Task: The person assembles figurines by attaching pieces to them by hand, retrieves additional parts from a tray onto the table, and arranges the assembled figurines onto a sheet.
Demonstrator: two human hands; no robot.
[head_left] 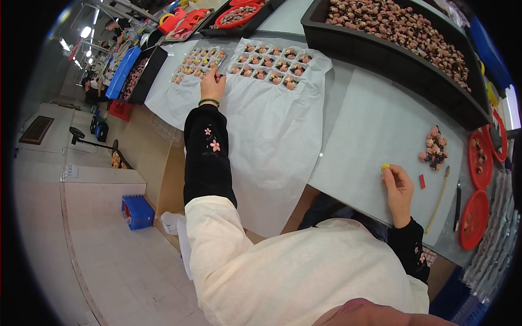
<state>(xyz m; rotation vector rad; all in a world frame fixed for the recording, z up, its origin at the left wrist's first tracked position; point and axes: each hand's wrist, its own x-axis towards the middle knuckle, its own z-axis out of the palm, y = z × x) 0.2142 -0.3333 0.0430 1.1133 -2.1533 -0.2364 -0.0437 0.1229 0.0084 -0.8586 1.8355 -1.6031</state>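
Observation:
My left hand (212,87) reaches out to the near right corner of a clear compartment tray (187,65) that holds small pink, yellow and dark flower-like pieces. Its fingers are bent together at the tray, and whatever lies between them is too small to name. Beside it, a second tray (271,79) has similar pieces in its white compartments. Over the right part of the table, my right hand (401,193) pinches a small yellow piece (385,167) between thumb and finger. A loose pile of pink and dark pieces (434,149) lies beyond that hand.
White paper (272,152) lies under the trays. A large black bin (391,68) full of pink pieces stands at the back right. Red dishes (474,220), a thin yellow stick (436,201), a black pen-like tool (457,206) and a small red block (422,181) lie at the right.

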